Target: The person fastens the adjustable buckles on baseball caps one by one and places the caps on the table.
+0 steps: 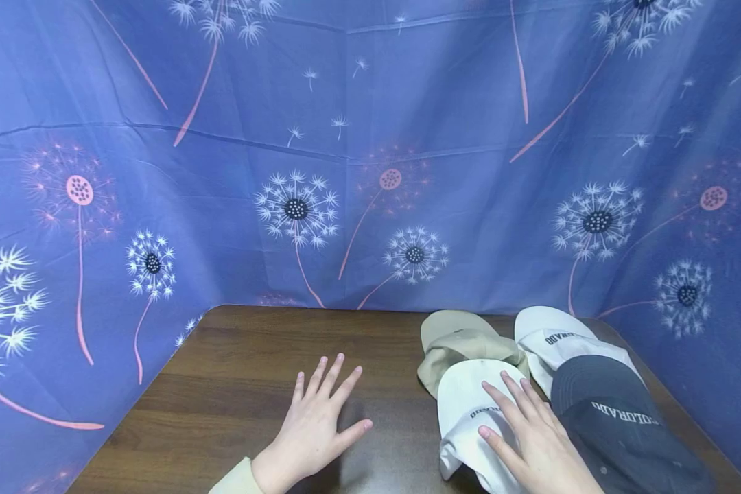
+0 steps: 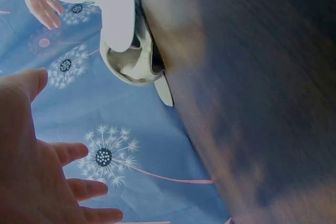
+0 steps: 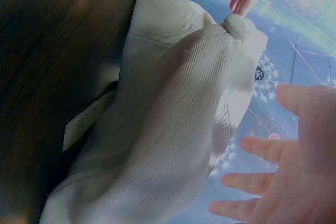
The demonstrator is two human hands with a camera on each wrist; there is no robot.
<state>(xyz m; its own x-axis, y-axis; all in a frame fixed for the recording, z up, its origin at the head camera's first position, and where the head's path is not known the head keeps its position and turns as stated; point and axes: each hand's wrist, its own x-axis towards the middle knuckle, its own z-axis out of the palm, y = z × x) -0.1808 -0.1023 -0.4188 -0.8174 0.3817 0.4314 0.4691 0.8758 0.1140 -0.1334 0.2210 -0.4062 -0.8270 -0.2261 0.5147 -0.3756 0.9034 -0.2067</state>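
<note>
My left hand (image 1: 311,436) is held over the left-middle of the wooden table, fingers straight and spread, with nothing in it. To the right, my right hand (image 1: 540,439) hovers with spread fingers above a white cap (image 1: 469,394) with dark lettering; the wrist views show a gap between them. That cap (image 3: 163,108) fills much of the right wrist view, its crown button up. Behind it lies a beige cap (image 1: 453,333), partly covered. A second white cap (image 1: 546,326) is at the far right, overlapped by a dark grey cap (image 1: 614,405) with white lettering.
The brown wooden table (image 1: 247,370) has a rounded far left corner. Blue cloth (image 1: 358,89) printed with dandelions hangs behind and at both sides of the table. The caps are grouped along its right part.
</note>
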